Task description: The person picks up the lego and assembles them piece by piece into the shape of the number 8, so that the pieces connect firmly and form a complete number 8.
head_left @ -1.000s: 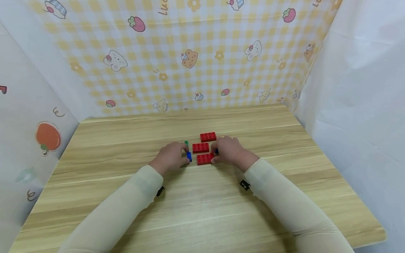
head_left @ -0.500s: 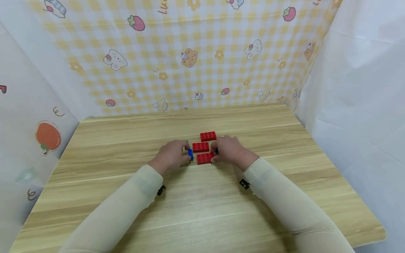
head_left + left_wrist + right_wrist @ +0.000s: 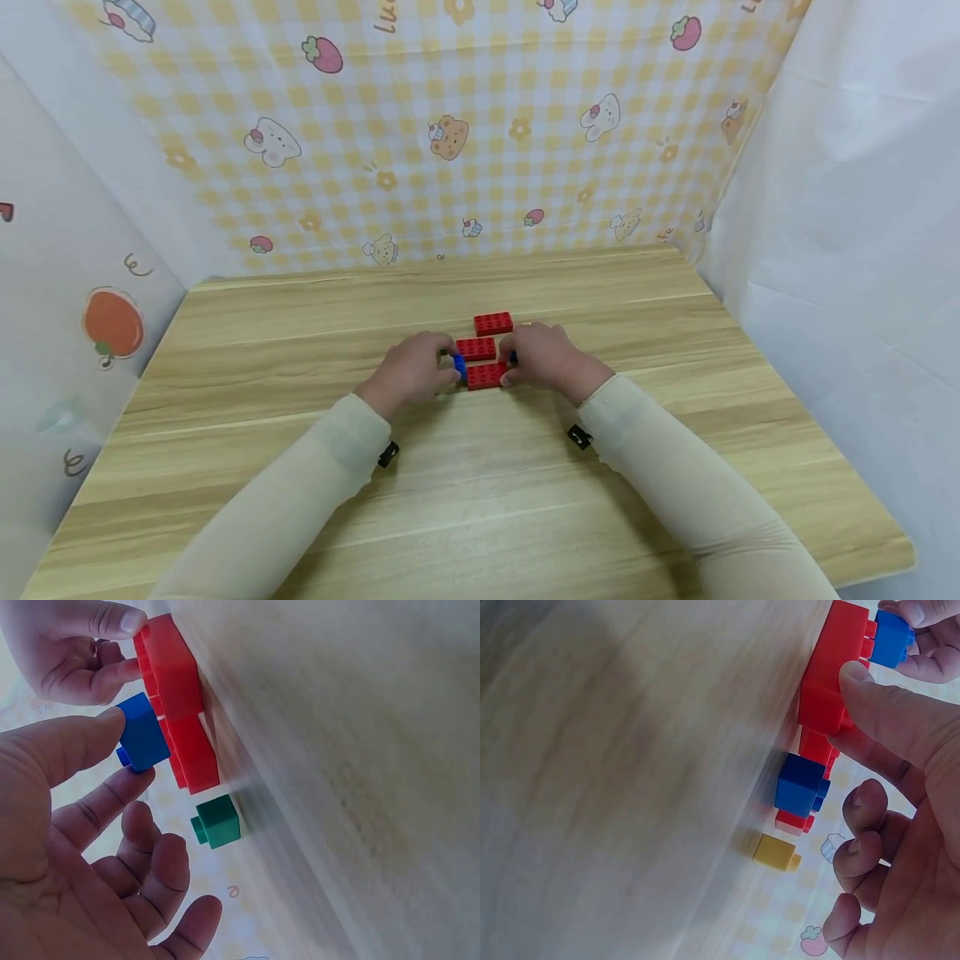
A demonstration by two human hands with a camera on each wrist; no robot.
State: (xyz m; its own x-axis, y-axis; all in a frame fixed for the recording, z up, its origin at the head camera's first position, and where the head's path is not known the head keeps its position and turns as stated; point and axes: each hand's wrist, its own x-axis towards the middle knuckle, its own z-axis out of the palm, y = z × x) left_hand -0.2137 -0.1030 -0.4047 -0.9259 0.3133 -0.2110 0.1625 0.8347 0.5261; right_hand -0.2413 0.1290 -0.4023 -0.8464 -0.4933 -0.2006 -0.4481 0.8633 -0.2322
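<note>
My left hand (image 3: 412, 371) pinches a small blue toy building brick (image 3: 146, 735) between thumb and forefinger. That brick is raised off the table, at the left end of the nearest red brick (image 3: 483, 377), close over its studs in the wrist views. My right hand (image 3: 546, 358) holds the red brick's right end with thumb and forefinger, the other fingers loosely bent. Behind it lie a middle red brick (image 3: 477, 349) and a far red brick (image 3: 492, 324), both long with two rows of studs.
A small green brick (image 3: 219, 823) lies beyond my left fingers. In the right wrist view, a second blue brick (image 3: 801, 787) and a small yellow brick (image 3: 775, 853) sit near my right hand. The wooden table (image 3: 465, 500) meets a checked cloth backdrop (image 3: 517, 179).
My left hand has moved right with the blue brick, from left of the nearest red brick to its left end. The right hand has stayed on the red brick.
</note>
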